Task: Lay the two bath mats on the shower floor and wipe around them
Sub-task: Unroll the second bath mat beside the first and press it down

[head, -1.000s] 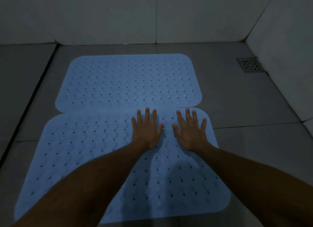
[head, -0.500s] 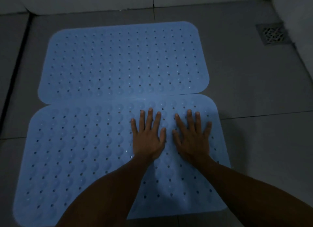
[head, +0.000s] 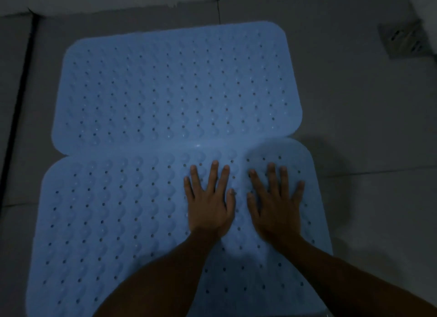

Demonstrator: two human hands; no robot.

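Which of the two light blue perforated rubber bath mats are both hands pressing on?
The near mat: left hand and right hand lie flat on it. The far mat, toward the wall, is untouched.

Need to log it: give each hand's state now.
Left hand: open, flat on the near pale blue perforated rubber bath mat.
Right hand: open, flat on it too.

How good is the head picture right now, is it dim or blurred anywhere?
Head view: dim, bluish light throughout; the floor drain at top right is smeared by motion blur; both mats read clearly; the left hand and right hand are dark but sharp enough, casting soft shadows.
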